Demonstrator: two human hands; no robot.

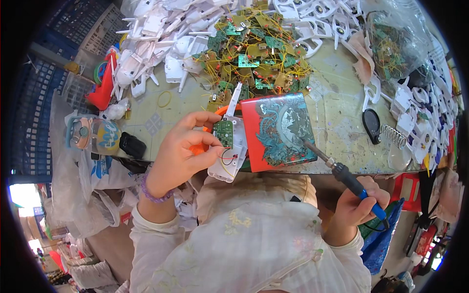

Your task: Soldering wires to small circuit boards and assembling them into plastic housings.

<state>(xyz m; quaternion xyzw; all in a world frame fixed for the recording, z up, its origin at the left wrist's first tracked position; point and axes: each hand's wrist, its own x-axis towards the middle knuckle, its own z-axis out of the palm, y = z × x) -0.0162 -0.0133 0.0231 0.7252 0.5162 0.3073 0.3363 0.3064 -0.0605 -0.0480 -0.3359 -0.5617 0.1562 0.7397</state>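
My left hand (pixel 187 149) is closed on a small green circuit board (pixel 223 133), fingers and thumb along its left side. The board overlaps a white plastic housing (pixel 238 139) with a narrow handle pointing away from me. Thin dark and yellow wires and a small red part show on the housing below the board. In my right hand (pixel 359 205) is a soldering iron (pixel 348 178) with a blue and black handle. Its tip reaches over the right edge of a red box (pixel 250 139) with a dark patterned top (pixel 286 129); I cannot tell whether they touch.
A tangled heap of circuit boards (pixel 259 53) with yellow wires lies at the back, between piles of white plastic housings (pixel 146 44). At left stand a clear bottle (pixel 105 134) and a black object (pixel 132 145). A coiled metal spring (pixel 392 136) lies at right.
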